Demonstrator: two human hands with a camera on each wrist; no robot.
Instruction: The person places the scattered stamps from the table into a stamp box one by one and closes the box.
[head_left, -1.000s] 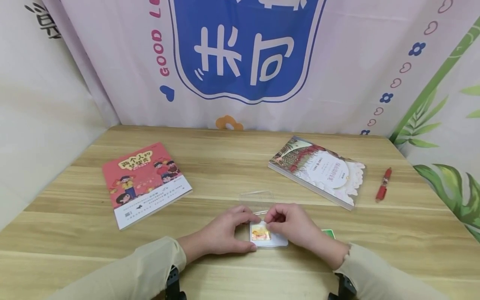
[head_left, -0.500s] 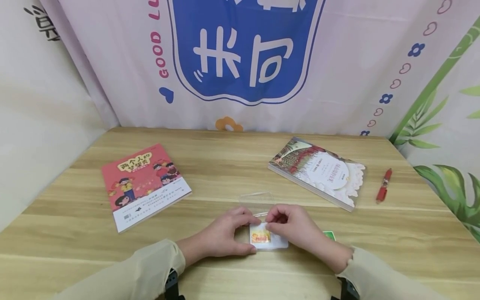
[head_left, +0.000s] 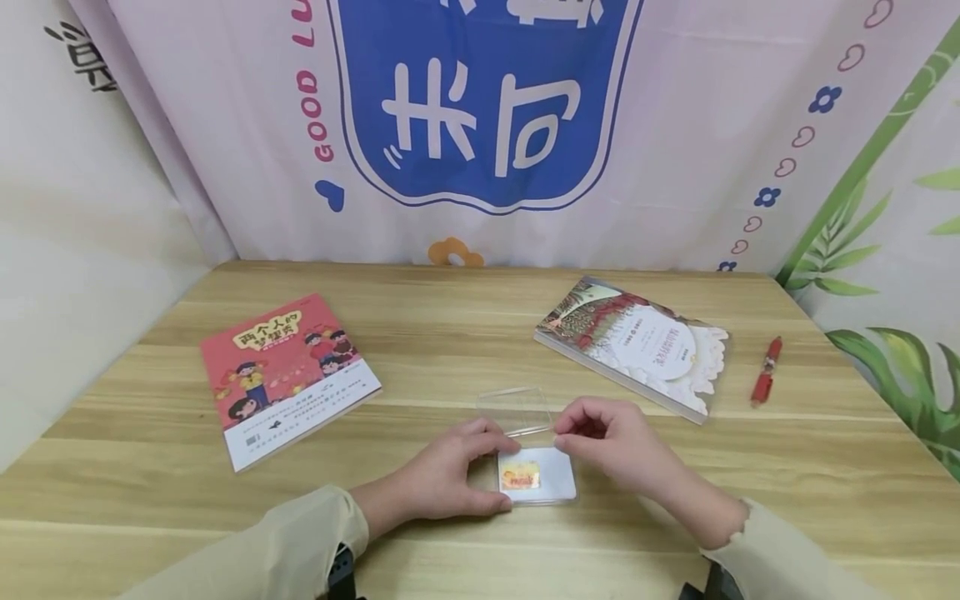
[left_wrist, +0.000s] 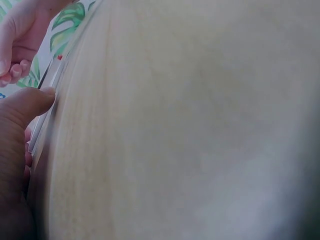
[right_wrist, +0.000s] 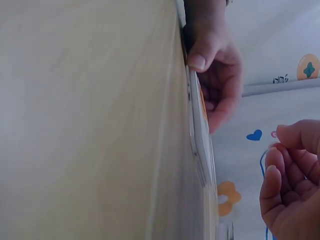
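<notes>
A shallow clear plastic case (head_left: pixel 567 499) lies unfolded on the table, its transparent lid (head_left: pixel 513 408) laid back toward the far side. White card (head_left: pixel 557 471) fills the near half, with a small shiny yellow-and-red picture (head_left: pixel 520 476) on its left part. My left hand (head_left: pixel 446 467) grips that half by its left end, index finger on the far edge and thumb on the near edge. Just off the card's far right corner is my right hand (head_left: pixel 618 446), its fingers curled and its thumb close to the index fingertip (right_wrist: pixel 274 147). I make out nothing held between them.
Back left lies a red-and-white book (head_left: pixel 292 379). A thicker book (head_left: pixel 637 346) with a white and dark red cover lies back right, and a red pen (head_left: pixel 767 372) is beside it. A printed curtain (head_left: pixel 675 150) hangs behind the table.
My right hand has moved away from the picture to the right and uncovered more white card. Its forearm now hides the green item seen before. My left hand keeps its grip.
</notes>
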